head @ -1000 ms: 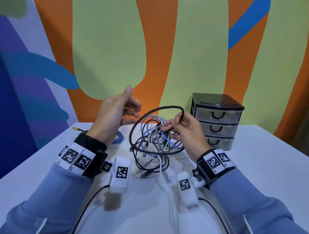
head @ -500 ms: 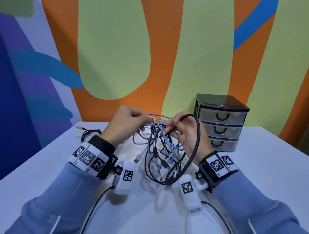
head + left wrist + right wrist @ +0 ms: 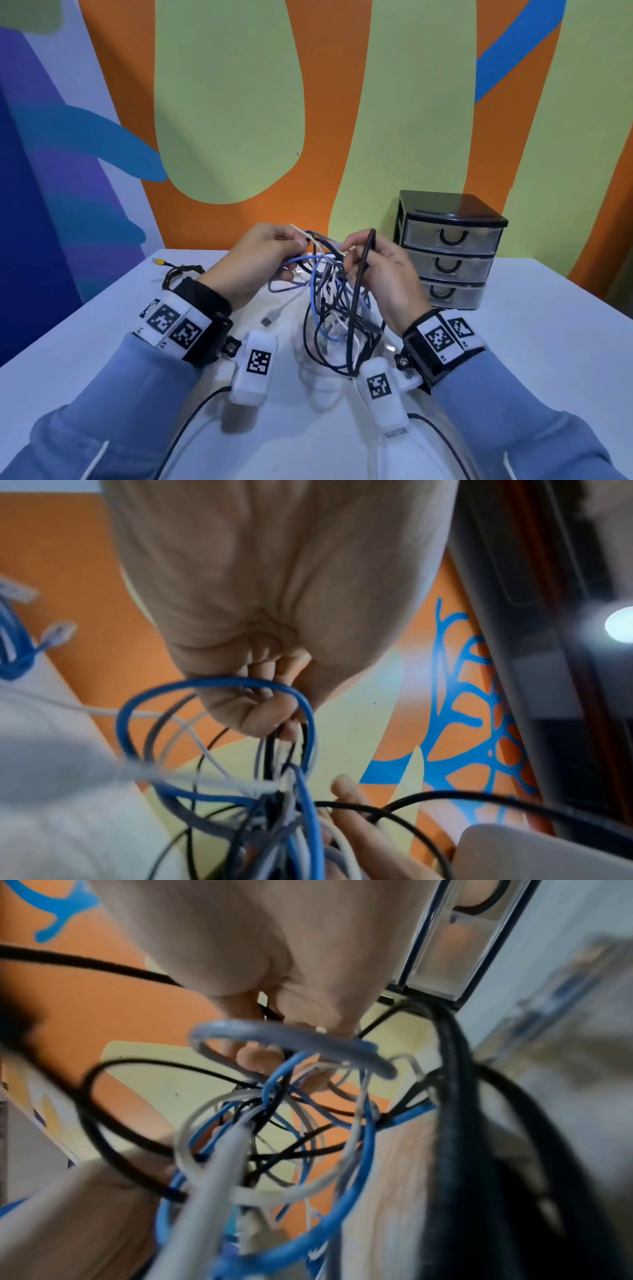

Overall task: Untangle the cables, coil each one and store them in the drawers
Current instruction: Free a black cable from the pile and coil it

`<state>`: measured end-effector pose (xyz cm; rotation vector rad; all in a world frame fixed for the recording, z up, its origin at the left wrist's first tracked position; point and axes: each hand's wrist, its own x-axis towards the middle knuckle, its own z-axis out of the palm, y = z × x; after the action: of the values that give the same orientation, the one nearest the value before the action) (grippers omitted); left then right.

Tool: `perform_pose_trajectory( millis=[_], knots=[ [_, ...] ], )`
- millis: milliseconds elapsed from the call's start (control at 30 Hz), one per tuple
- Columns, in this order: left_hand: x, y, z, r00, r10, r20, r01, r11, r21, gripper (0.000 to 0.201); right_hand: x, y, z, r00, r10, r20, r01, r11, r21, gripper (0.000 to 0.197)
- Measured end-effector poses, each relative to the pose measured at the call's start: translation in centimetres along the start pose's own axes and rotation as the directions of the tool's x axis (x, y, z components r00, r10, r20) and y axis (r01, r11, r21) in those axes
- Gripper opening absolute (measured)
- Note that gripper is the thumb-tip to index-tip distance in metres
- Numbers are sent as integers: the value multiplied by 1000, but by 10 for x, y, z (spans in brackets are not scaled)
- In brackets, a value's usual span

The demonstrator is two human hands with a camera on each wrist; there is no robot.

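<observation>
A tangle of blue, black, white and grey cables [image 3: 337, 308] hangs above the white table [image 3: 548, 342] between my two hands. My left hand [image 3: 263, 260] pinches strands at the top left of the tangle; the left wrist view shows its fingers [image 3: 274, 715] curled round blue and black cables [image 3: 212, 685]. My right hand [image 3: 380, 263] grips the top right of the bundle, and a thick black cable [image 3: 364, 274] loops over its fingers. In the right wrist view its fingertips [image 3: 260, 1056] close on the strands behind a grey loop [image 3: 291, 1039].
A black three-drawer unit [image 3: 448, 250] with clear drawers, all closed, stands at the back right of the table. A coiled black cable with a yellow plug [image 3: 178, 270] lies at the back left. A blue cable coil [image 3: 13, 642] lies on the table. The painted wall rises behind.
My left hand came in from an open, raised pose and took hold of strands in the tangle. The thick black loop swung from flat above the bundle to hanging over my right hand.
</observation>
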<state>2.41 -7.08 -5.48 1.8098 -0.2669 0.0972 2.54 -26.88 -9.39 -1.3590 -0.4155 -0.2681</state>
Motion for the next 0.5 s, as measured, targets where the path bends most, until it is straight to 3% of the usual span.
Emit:
perform_pose_trajectory(
  millis=[67,167,333,400,500],
  knots=[
    [0,2,1,1000,-24,-6,24,996,-91,18,-1,0,2,1000,-1,26,1,1000,-8,33],
    [2,0,2,999,-10,35,13,996,-84,27,-2,-2,3,1000,-24,4,24,999,-25,37],
    [5,-6,-6,993,-97,-64,90,991,-103,19,-1,-6,1,991,-78,-108,66,992,-109,37],
    [6,-11,-12,990,-64,-124,70,997,42,16,0,-10,0,982,-111,-156,84,982,-171,36],
    [4,-6,-14,936,197,-291,-80,926,369,9,-1,-18,-2,962,-203,-182,145,946,-288,36]
  ],
)
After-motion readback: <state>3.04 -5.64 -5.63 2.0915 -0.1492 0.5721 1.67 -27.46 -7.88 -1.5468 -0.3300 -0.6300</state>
